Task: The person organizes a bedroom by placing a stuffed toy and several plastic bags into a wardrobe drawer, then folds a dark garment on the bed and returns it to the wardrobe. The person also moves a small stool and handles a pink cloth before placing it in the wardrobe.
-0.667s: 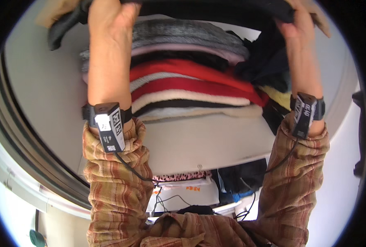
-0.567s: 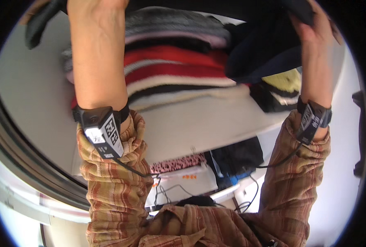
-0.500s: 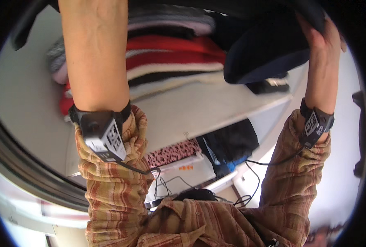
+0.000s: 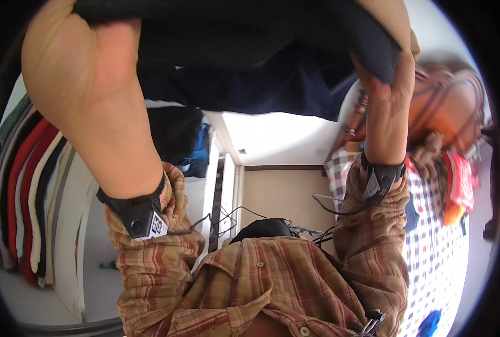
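While both arms reach up close to the camera, the left hand [image 4: 75, 73] grips the left edge of a dark folded garment [image 4: 244, 50], its fingers curled over the cloth. At the other end the right hand [image 4: 387, 78] clutches the same garment, so the cloth spans between the two hands near the top of the view. A stack of folded clothes [image 4: 28, 196] in red, white and black lies at the left, and a brown bag [image 4: 446, 106] sits at the right above a checked cloth [image 4: 435, 247].
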A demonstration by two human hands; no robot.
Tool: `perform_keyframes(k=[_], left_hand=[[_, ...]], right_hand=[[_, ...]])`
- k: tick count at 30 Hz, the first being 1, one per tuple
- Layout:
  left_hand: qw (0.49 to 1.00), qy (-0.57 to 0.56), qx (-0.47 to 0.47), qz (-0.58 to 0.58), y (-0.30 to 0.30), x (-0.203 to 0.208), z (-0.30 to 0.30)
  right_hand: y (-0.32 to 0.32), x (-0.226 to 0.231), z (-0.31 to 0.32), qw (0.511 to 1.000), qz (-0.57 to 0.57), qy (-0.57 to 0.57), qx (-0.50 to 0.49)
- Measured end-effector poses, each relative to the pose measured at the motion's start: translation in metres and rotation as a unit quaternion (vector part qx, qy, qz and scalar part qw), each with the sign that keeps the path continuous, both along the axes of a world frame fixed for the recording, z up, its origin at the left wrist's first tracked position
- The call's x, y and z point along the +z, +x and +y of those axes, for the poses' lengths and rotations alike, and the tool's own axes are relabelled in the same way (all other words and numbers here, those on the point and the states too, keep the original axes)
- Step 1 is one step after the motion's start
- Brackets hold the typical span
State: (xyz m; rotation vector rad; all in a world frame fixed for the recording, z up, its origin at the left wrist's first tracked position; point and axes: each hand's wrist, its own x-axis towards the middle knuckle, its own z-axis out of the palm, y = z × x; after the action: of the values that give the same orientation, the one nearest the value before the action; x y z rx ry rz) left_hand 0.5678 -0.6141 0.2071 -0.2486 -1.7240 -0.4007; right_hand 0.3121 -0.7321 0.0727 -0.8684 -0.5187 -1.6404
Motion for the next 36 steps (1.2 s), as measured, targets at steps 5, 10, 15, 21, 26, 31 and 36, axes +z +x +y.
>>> perform_keyframes(k=[5,10,15,21,26,31,36], left_hand=[[0.997,0.065,0.014,0.05,-0.193,0.028,0.067],[0.934,0.254,-0.242,0.067,-0.409,0.021,0.126],[0.838,0.446,-0.306,0.075,-0.616,-0.022,0.263],[0.771,0.487,-0.408,-0.047,-0.846,0.014,0.472],[0.679,0.6,-0.418,-0.066,-0.945,0.11,0.654],[0.606,0.687,-0.395,-0.075,-1.037,0.144,0.756],[0.6,0.681,-0.404,-0.115,-1.01,0.092,0.696]], right_hand=[[-0.222,0.003,0.119,0.997,-0.037,0.043,-0.046],[-0.47,-0.016,0.294,0.986,-0.043,0.088,-0.137],[-0.663,-0.017,0.539,0.94,-0.043,0.161,-0.299],[-0.799,0.102,0.835,0.728,-0.045,0.349,-0.589],[-0.861,0.242,1.025,0.573,-0.007,0.437,-0.693],[-0.941,0.277,1.126,0.571,0.039,0.463,-0.677],[-0.904,0.228,1.078,0.568,0.077,0.486,-0.66]])
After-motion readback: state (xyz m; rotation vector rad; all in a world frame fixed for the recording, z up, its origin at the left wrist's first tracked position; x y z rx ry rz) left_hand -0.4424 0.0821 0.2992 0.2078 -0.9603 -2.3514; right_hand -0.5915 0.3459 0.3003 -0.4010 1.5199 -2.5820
